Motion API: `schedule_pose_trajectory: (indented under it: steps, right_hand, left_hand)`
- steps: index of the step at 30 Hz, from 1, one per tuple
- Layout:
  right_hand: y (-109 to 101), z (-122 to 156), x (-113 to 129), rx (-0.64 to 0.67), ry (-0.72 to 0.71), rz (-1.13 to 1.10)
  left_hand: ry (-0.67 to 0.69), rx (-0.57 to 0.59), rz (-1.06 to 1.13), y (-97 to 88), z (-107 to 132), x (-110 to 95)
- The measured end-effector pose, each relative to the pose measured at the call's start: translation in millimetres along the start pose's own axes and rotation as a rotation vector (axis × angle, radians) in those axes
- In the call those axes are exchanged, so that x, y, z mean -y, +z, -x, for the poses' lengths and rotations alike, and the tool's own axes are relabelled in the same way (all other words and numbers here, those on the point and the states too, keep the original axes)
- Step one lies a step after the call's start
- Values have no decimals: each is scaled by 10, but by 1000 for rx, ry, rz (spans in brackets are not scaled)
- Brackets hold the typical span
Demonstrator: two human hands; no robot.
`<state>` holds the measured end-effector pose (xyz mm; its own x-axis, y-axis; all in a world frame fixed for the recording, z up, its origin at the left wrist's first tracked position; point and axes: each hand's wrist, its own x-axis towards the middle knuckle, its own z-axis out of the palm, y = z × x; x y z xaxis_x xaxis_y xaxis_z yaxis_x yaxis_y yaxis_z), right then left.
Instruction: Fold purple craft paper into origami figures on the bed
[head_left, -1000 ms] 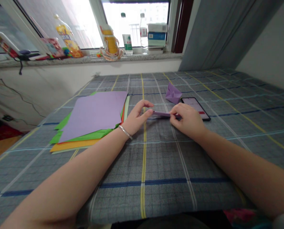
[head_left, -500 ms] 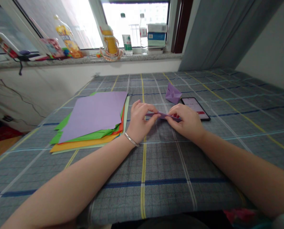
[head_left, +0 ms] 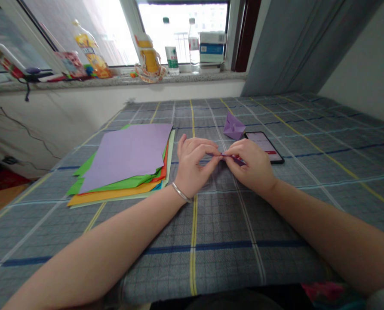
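Folded purple paper [head_left: 239, 161]: pinched in left grip [head_left: 196, 165] and right grip [head_left: 256, 165], left of the phone [head_left: 273, 148], itself partly hidden by the right grip. Beside the phone, purple model [head_left: 233, 128]; well left, paper stack [head_left: 127, 150].

Plaid cloth [head_left: 217, 224] with a paper stack, a purple fold and a phone.
The cloth is grey, crossed by yellow, white, dark blue and light blue stripes, and spreads toward the window wall; on its left lies the stack, uneven at the edges, a purple sheet [head_left: 127, 150] on top, with green [head_left: 111, 184], yellow-orange [head_left: 104, 196], red, blue and pale green showing beneath; well apart, right of centre, sits the pointed fold [head_left: 234, 127], just beside the dark-edged phone [head_left: 259, 140], which lies flat, screen up and lit.
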<state>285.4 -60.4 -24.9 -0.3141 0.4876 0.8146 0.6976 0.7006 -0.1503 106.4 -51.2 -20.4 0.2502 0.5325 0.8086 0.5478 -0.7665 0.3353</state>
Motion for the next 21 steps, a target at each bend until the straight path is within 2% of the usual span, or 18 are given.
schedule_pose_trajectory:
  steps: [6, 15, 21]
  right_hand:
    - [3, -10, 20, 20, 14, 2]
    - [22, 15, 0, 2, -45, 33]
    - [-3, 17, 9, 22, -73, 37]
  left_hand:
    - [9, 17, 13, -6, -4, -34]
    - [96, 102, 136, -7, -39, 49]
    - [113, 144, 112, -24, -38, 57]
